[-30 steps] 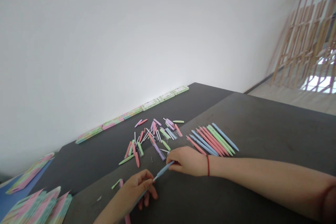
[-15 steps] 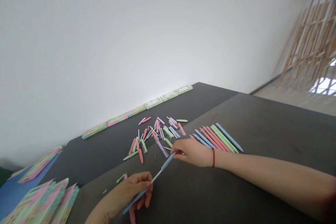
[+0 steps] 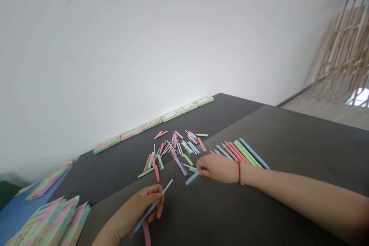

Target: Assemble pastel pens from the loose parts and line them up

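The blue pen barrel (image 3: 150, 210) sits pinched in the left hand (image 3: 141, 209), its thin white refill (image 3: 168, 184) sticking up and to the right, out past the fingers. The matching blue pen tip section (image 3: 192, 178) lies up and right of that refill end, along nearly the same slanted axis, a short gap between the two. The right hand (image 3: 220, 167) holds the tip section, grip closed on its far end, low over the table (image 3: 259, 215). A pink pen part (image 3: 146, 234) lies under the left hand. Beyond, loose pen parts (image 3: 175, 148) lie scattered; assembled pens (image 3: 242, 153) lie side by side behind the right wrist. No container holds any; flat pen boxes (image 3: 170, 115) line the wall, and packaging cards (image 3: 49, 223) lie stacked at the left.
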{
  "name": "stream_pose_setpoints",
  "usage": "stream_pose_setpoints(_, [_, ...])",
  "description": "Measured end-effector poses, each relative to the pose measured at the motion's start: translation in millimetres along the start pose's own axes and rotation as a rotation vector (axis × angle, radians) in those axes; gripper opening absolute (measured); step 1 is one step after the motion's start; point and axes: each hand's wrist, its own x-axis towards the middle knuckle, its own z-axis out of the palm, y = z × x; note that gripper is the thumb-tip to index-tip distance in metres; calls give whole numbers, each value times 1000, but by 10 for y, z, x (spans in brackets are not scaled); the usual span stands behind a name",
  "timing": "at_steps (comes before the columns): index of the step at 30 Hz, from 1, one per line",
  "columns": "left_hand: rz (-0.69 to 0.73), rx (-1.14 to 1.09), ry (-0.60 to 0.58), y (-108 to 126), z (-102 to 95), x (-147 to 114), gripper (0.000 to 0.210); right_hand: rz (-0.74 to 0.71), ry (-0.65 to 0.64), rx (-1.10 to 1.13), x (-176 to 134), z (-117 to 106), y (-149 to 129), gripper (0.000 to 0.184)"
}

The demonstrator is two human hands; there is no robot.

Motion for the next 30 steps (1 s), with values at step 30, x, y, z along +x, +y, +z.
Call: stream_pose_setpoints(30, [27,896,322,149,443,45,11,196,96,1486,127,603,-221,40])
